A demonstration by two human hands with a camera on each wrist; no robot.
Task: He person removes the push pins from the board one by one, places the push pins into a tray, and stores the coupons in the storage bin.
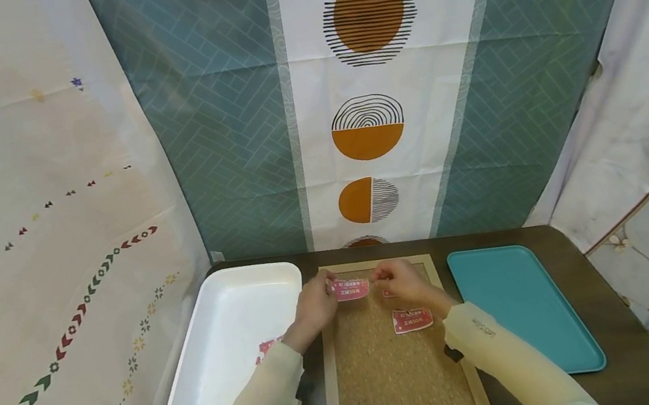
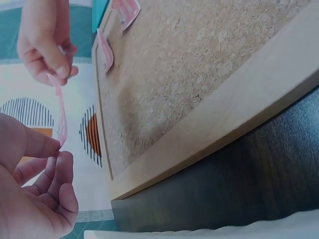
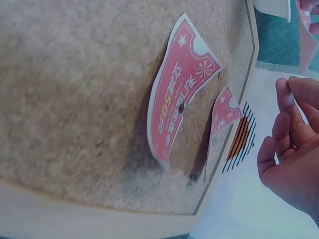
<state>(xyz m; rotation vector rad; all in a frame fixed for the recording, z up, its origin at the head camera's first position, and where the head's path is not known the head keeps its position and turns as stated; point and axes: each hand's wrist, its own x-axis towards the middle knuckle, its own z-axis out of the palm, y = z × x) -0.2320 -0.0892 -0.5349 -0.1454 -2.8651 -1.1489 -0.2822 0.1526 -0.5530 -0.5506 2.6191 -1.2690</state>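
Note:
My left hand point(image 1: 317, 301) pinches the left edge of a pink-red coupon point(image 1: 351, 289) over the upper left of a wood-framed cork board point(image 1: 392, 390). In the left wrist view, the thin edge of this coupon point(image 2: 61, 112) reaches toward my right hand point(image 2: 47, 45). My right hand point(image 1: 403, 280) is beside the coupon's right end, thumb and fingertips close together; whether they grip the coupon or something small is unclear. Two more coupons lie on the board: one point(image 3: 174, 89), with a small dark pin-like spot at its edge, and a farther one point(image 3: 223, 117), partly under my right hand in the head view.
Left of the board stands a white tray point(image 1: 227, 331) with at least one pink-red coupon point(image 1: 267, 346) in it, partly behind my left forearm. A teal tray point(image 1: 521, 299) lies on the right. Patterned cloths point(image 1: 225, 140) hang behind the dark table point(image 1: 618, 326).

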